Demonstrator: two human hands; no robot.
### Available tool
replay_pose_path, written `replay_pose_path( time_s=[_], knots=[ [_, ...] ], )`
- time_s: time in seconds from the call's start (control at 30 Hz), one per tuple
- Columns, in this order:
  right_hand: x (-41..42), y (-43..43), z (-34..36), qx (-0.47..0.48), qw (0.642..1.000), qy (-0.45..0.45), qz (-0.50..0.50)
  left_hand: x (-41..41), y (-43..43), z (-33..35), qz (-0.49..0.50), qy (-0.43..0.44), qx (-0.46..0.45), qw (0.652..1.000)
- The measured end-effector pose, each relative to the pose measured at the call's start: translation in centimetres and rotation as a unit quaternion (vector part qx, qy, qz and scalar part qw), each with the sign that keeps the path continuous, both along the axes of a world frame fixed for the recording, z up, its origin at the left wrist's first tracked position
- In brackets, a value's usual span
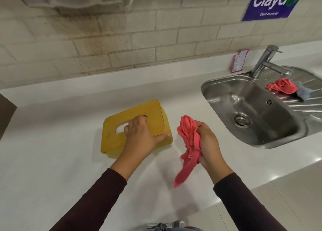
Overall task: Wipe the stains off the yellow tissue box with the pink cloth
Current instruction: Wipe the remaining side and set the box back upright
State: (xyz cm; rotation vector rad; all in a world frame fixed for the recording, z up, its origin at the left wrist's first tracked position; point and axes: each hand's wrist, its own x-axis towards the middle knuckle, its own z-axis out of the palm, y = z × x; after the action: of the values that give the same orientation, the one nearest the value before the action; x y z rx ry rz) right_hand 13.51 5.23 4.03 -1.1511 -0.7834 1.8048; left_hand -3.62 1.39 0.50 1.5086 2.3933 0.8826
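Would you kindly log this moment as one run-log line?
left hand: resting on tissue box | right hand: gripping pink cloth, clear of box | box on counter | wiping: not underway

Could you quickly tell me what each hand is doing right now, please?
Left hand: open, resting flat on the tissue box.
Right hand: closed, holding the pink cloth beside the box.

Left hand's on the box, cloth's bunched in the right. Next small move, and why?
Probably bring the right hand leftward and press the pink cloth onto the top of the yellow tissue box. The cloth hangs beside the box, not touching it, while the left hand rests flat on the lid, steadying it on the counter. No wiping contact yet.
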Motion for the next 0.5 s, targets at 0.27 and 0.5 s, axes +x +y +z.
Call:
replay_pose_path(
  time_s=[0.27,0.5],
  knots=[
    [0.3,-0.4,-1.1,-0.108,0.972,0.21,-0.009,-0.4,0.1,-3.0,0.03,0.105,-0.093,0.99],
    [1.7,-0.1,-2.1,-0.062,0.985,0.158,0.027,-1.6,-0.6,-0.9,-0.013,0.042,-0.11,0.993]
  ],
)
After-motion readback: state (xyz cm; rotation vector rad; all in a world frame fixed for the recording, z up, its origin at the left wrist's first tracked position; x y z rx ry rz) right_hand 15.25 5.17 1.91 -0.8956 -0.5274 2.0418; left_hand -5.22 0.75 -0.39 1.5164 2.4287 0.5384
